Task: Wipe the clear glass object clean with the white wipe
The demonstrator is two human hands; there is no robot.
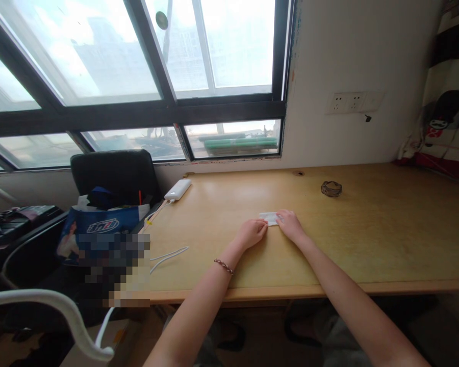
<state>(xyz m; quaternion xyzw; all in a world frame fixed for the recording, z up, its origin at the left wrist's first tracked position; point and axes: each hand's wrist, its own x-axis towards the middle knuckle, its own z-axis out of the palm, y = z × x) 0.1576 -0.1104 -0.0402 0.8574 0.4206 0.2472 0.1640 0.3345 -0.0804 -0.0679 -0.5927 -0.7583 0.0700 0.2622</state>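
Note:
A small, flat white rectangle (268, 217) lies on the wooden table, in front of me. It looks like a tissue pack or folded tissue, but I cannot tell which. My left hand (251, 232), with a braided bracelet (224, 266) on its wrist, has its fingers curled closed at the left end of the white piece. At the other end, my right hand (289, 225) grips it with bent fingers. Part of the piece is hidden under the fingers of both hands.
On the table (382, 239) sit a dark ring-shaped object (331, 188), a white power bank (178, 190) with a cable and, at the left edge, a loose white cable (170, 253). A blue bag (103, 229) rests on a black chair (115, 171). Wall sockets (346, 103) are behind.

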